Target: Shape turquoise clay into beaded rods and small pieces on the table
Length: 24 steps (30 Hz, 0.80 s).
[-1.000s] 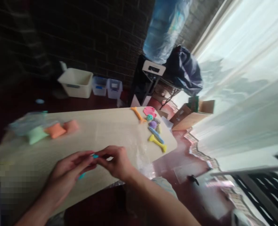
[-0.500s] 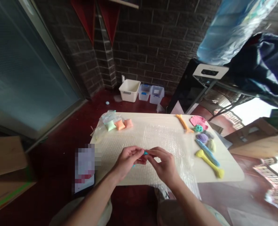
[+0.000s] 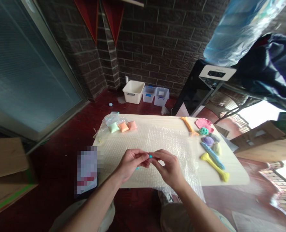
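Note:
My left hand (image 3: 130, 162) and my right hand (image 3: 168, 167) meet above the near middle of a low pale table (image 3: 234, 174). Both pinch a small piece of turquoise clay (image 3: 150, 156) between their fingertips. A sheet of bubble wrap (image 3: 157, 137) lies on the table under the hands. To the right lie clay tools and shapes: a yellow tool (image 3: 215, 167), a blue tool (image 3: 212, 155), an orange tool (image 3: 188, 125), a pink piece (image 3: 203, 123), a purple lump (image 3: 207, 140).
Green, orange and pink clay packets (image 3: 123, 126) lie at the table's far left by a clear bag. A blurred phone (image 3: 86, 169) sits at the left edge. A white bin (image 3: 133, 91) and two clear boxes stand by the brick wall. Cardboard boxes (image 3: 266, 148) stand right.
A second ago the view was tilted and blurred toward the right; it has swung level and steady. The hands keep pinching the turquoise clay in about the same spot.

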Available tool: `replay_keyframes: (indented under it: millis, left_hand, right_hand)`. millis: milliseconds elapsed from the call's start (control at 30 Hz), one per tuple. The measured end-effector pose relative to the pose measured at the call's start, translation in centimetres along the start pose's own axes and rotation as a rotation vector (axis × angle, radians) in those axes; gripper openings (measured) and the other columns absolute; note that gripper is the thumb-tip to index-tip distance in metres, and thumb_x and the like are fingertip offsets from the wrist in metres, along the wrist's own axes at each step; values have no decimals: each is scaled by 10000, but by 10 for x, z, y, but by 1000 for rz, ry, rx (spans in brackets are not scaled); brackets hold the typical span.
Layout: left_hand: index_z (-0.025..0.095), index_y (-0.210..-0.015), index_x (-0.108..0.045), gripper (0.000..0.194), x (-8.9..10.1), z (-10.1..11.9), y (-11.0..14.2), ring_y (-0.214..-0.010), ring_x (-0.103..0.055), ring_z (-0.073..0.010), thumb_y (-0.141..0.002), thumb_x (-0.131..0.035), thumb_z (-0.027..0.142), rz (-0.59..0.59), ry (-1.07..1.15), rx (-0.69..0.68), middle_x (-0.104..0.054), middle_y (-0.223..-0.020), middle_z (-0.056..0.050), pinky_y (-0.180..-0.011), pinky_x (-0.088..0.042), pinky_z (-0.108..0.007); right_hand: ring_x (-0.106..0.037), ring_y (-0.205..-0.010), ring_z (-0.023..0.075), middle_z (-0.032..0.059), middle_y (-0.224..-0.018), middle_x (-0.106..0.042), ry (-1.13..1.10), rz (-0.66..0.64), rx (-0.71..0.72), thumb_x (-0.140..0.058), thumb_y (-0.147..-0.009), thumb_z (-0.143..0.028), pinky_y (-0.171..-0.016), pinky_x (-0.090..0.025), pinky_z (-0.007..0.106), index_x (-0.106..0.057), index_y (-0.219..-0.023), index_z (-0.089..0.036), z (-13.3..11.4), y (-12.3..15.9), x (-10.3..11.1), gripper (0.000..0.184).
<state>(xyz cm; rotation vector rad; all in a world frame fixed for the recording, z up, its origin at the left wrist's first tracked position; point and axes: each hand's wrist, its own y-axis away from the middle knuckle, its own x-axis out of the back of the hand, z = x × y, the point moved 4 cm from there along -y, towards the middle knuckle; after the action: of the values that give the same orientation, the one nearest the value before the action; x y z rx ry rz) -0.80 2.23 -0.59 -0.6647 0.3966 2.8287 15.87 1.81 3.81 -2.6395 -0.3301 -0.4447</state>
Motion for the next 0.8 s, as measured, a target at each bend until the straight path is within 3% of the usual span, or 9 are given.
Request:
replay_keyframes:
  millis: [200, 500, 633, 800]
  left_hand:
    - [162, -1044, -836, 346, -2, 0, 2, -837, -759, -200, -776, -919, 364, -20, 79, -5, -824, -948, -117, -842, -613, -362]
    - [126, -923, -852, 295, -2, 1, 2, -687, -708, -163, -781, -908, 378, -35, -6, -5, -794, -783, -97, -703, -587, -293]
    - [120, -879, -846, 299, -2, -1, 3, -704, -716, -171, -782, -903, 397, -10, -11, -9, -798, -805, -106, -714, -598, -303]
    - [140, -979, -845, 350, -3, 2, 2, -755, -738, -189, -765, -915, 409, 39, 46, -3, -814, -863, -119, -740, -618, -319]
  right_hand:
    - [-723, -753, 208, 78, -841, -769, -50, 96, -55, -777, -942, -355, -666, -590, 331, -847, -997, -242, 4, 1, 2, 144]
    - [-742, -785, 206, 76, -882, -777, -59, 4, -23, -757, -958, -308, -710, -607, 340, -842, -1111, -268, 1, 1, 2, 180]
    - [-752, -783, 206, 73, -876, -783, -48, 63, -31, -783, -938, -291, -708, -610, 333, -849, -1070, -260, 5, 3, 1, 151]
    - [-763, -757, 200, 75, -899, -805, -75, 108, -52, -803, -915, -279, -699, -623, 322, -829, -1068, -233, 7, 2, 3, 162]
